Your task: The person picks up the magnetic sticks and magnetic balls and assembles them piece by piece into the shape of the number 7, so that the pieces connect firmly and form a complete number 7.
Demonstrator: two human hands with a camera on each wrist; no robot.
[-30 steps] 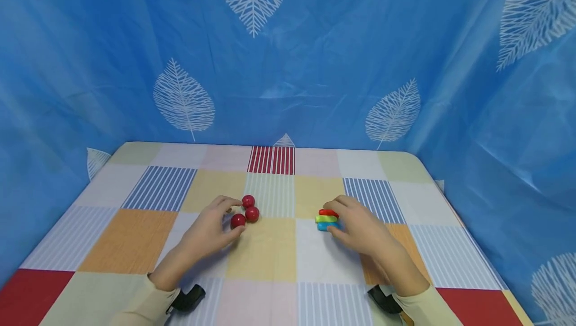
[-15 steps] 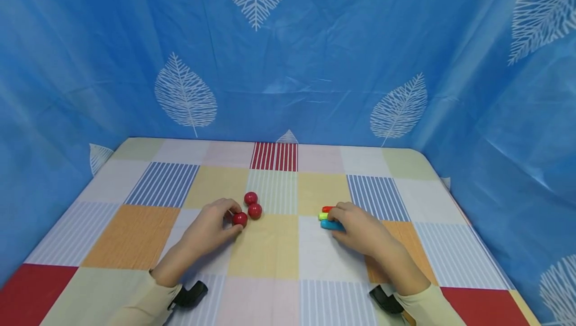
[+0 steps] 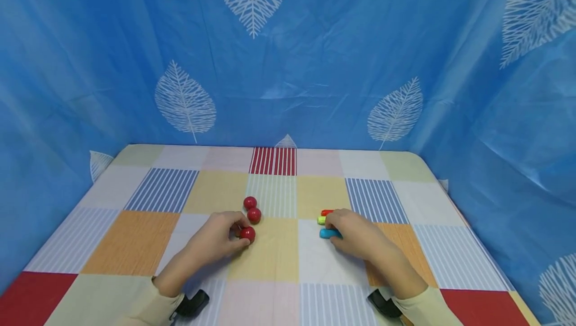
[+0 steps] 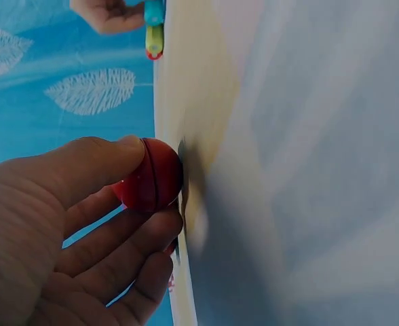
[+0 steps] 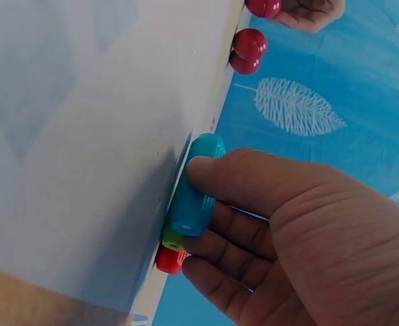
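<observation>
My left hand point(image 3: 211, 238) pinches a shiny red ball point(image 3: 248, 234) between thumb and fingers, low at the tabletop. A dark seam runs round this ball point(image 4: 152, 176) in the left wrist view. Two more red balls point(image 3: 254, 215) lie together just beyond it. My right hand point(image 3: 360, 233) pinches a short blue capsule-shaped stick point(image 5: 199, 187), ridged along one side. Beyond the blue stick lie a yellow-green stick point(image 3: 321, 220) and a red stick point(image 3: 326, 212), side by side and partly hidden by the right hand's fingers.
A patchwork cloth point(image 3: 265, 251) covers the table. Blue curtain point(image 3: 288, 81) with white leaf prints stands behind the table and at both sides. Each wrist wears a black device point(image 3: 192, 304).
The left hand has closed on the nearest red ball and drawn it towards me, away from the other two. The right hand has gripped the blue stick and parted it from the yellow-green one.
</observation>
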